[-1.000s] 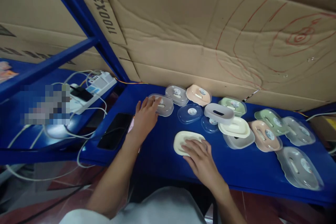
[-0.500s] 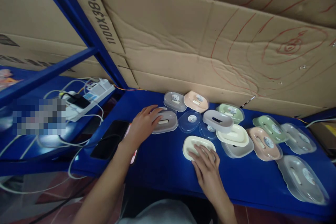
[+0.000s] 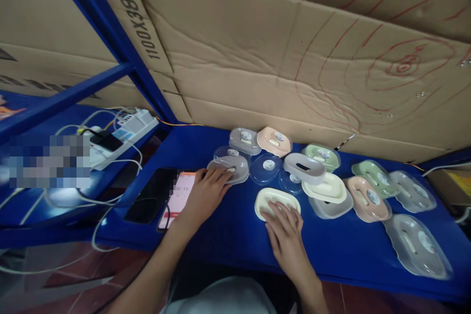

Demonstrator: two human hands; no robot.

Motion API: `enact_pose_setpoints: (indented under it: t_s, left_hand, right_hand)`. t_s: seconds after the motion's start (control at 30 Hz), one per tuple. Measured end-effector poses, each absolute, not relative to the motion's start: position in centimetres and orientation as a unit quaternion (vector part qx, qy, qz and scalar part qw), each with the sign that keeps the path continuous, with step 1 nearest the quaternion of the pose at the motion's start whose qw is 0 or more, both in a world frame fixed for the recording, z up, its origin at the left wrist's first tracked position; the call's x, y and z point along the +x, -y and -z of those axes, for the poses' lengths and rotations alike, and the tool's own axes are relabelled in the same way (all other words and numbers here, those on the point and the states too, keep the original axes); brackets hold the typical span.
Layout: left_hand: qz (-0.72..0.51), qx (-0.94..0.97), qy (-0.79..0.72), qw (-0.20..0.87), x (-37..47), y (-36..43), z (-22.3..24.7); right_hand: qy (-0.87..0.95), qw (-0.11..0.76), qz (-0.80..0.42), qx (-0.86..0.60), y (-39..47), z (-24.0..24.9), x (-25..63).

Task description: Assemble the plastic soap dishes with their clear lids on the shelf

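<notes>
My left hand (image 3: 209,190) has its fingers curled over the near side of a grey oval soap dish (image 3: 237,166), hiding part of it. Just behind that dish lies a clear lid (image 3: 225,151) with a round label. My right hand (image 3: 287,225) rests on a cream soap dish (image 3: 263,198), fingers over its inside and thumb at the near edge. To the right, another cream dish (image 3: 327,187) sits on a grey one (image 3: 333,210), beside a pale grey dish (image 3: 311,174). Two clear lids (image 3: 265,170) lie between them and my left hand.
Lidded dishes in grey (image 3: 245,141), peach (image 3: 274,141) and green (image 3: 321,157) stand along the cardboard wall (image 3: 235,73). Several more are at the right, one (image 3: 419,245) near the front edge. Left are two phones (image 3: 180,194), cables and a power strip (image 3: 136,127).
My left hand has moved down from the far-left side of the grey dish to its near side, uncovering the clear lid behind and the phone's screen. My right hand stays on the cream dish.
</notes>
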State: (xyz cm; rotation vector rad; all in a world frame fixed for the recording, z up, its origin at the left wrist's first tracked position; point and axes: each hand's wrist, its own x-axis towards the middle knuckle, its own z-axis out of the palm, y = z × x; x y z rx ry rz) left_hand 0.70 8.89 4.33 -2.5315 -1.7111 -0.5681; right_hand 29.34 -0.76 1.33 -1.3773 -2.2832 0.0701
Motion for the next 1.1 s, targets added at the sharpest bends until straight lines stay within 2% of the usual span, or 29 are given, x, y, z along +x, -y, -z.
enact_pose_setpoints:
  t_s: [0.3, 0.43, 0.63, 0.77, 0.87, 1.0, 1.1]
  left_hand:
    - [0.226, -0.836, 0.495, -0.069, 0.6, -6.1, -6.3]
    - [0.226, -0.830, 0.507, -0.055, 0.1, -6.2, -5.3]
    - [0.228, -0.820, 0.524, -0.020, 0.6, -8.3, -3.9]
    - [0.232, -0.828, 0.511, -0.011, 1.0, -8.7, -4.5]
    - [0.257, -0.825, 0.503, -0.013, 1.0, -7.4, -5.3]
    - [0.305, -0.821, 0.482, -0.028, 1.9, -3.8, -5.4]
    - [0.304, -0.834, 0.457, -0.054, 3.3, -1.0, -4.6]
  right_hand:
    - [0.840, 0.235, -0.051, -0.487, 0.3, -3.7, 26.5]
    - [0.870, 0.210, -0.097, -0.435, -1.0, -4.9, 23.4]
    - [0.869, 0.208, -0.117, -0.433, -0.8, -3.8, 20.8]
    - [0.868, 0.227, -0.108, -0.427, 0.5, -3.5, 20.4]
    - [0.873, 0.253, -0.111, -0.402, -0.2, -5.1, 22.3]
    - [0.883, 0.253, -0.002, -0.395, -5.6, -9.0, 25.4]
    - [0.893, 0.179, 0.073, -0.406, -12.3, -11.4, 25.0]
